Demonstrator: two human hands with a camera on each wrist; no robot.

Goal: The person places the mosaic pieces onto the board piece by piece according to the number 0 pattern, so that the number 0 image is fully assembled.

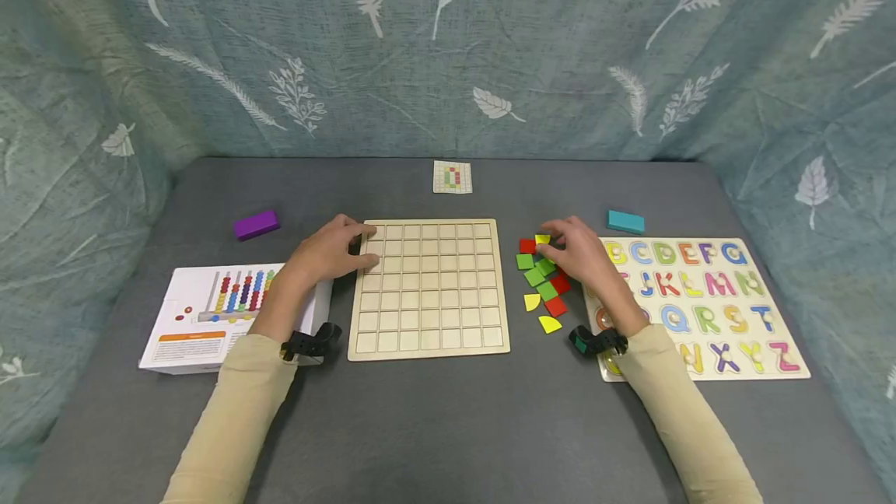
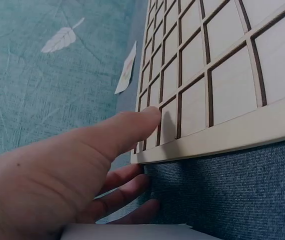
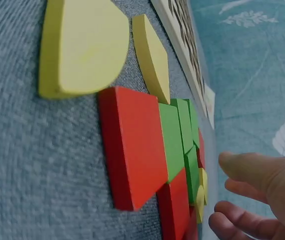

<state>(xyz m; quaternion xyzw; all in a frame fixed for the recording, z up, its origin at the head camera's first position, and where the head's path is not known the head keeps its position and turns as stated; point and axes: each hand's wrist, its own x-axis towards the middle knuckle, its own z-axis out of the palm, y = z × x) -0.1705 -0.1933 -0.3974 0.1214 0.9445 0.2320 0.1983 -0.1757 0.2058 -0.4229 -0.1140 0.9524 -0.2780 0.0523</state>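
Observation:
A pale wooden grid board (image 1: pixel 427 286) lies flat in the middle of the grey table. My left hand (image 1: pixel 367 246) rests on its far left corner. In the left wrist view its thumb (image 2: pixel 132 125) lies on the board (image 2: pixel 222 75), and the other fingers sit loosely beside the edge. Right of the board is a cluster of red, green and yellow tiles (image 1: pixel 542 280). My right hand (image 1: pixel 553 243) hovers over its far end, near a yellow tile (image 1: pixel 542 239). The right wrist view shows that hand (image 3: pixel 222 192) with thumb and fingers apart, holding nothing, beside a red tile (image 3: pixel 132 150) and a yellow quarter-round (image 3: pixel 82 45).
An alphabet puzzle (image 1: pixel 700 306) lies under my right forearm. A teal block (image 1: pixel 625 221) sits behind it, and a purple block (image 1: pixel 255 225) is at back left. A white abacus box (image 1: pixel 203 321) lies by my left wrist. A small pattern card (image 1: pixel 452 176) lies behind the board.

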